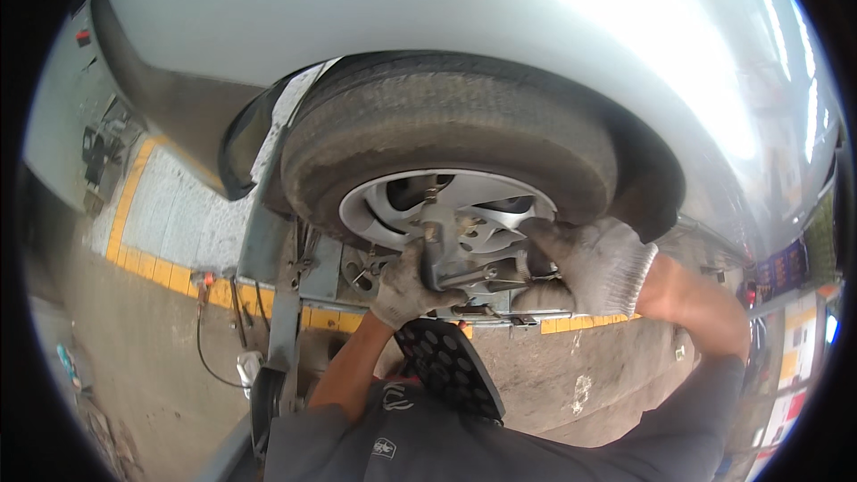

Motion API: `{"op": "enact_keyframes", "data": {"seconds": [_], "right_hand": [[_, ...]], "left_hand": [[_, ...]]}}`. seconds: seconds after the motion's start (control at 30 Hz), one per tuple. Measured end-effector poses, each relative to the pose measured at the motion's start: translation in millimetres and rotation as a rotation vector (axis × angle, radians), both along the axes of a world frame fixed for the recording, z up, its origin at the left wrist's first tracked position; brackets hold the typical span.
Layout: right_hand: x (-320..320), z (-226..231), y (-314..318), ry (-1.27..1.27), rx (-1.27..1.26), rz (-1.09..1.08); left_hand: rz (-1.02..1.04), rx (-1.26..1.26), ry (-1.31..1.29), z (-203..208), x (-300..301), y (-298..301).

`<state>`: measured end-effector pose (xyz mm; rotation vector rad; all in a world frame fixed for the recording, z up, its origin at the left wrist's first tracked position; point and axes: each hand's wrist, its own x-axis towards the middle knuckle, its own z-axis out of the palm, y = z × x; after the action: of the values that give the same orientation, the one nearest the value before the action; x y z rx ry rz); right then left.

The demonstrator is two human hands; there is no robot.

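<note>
A car wheel with a worn dark tyre (451, 125) and a silver rim (359, 214) sits in the wheel arch before me. Across the rim's face lies a metal wheel clamp (437, 223) with a bar and rods. My left hand (406, 290), in a soiled knit glove, is closed round the clamp's left side. My right hand (594, 263), gloved alike, curls its fingers and thumb round the dark right end of the clamp; the fingers partly hide that end. Below the clamp, close to my chest, is a black target panel (451, 364) with round discs.
The silver car body (402, 9) arches above the wheel. A grey lift post (284, 330) stands left of my left arm, with a cable (210, 357) hanging nearby. Yellow edging (161, 270) borders the floor. Printed boards (799, 339) are at far right.
</note>
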<state>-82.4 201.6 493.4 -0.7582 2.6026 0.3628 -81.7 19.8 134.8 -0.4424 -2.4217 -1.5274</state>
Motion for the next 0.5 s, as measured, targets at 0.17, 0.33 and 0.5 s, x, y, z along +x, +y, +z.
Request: {"op": "enact_keyframes", "data": {"seconds": [0.17, 0.33, 0.5], "right_hand": [[-5.7, 3.0, -3.7, 0.111, -0.018, 0.271], [-14.4, 9.1, 0.3, 0.153, -0.085, 0.581], [-7.9, 4.7, -6.2, 0.044, -0.027, 0.156]], "left_hand": [[0.042, 0.065, 0.094, 4.2, -1.1, 0.2], [0.067, 0.029, 0.223, 6.0, -3.6, -2.2], [0.071, 0.060, 0.176, 8.4, -5.2, -1.1]]}}
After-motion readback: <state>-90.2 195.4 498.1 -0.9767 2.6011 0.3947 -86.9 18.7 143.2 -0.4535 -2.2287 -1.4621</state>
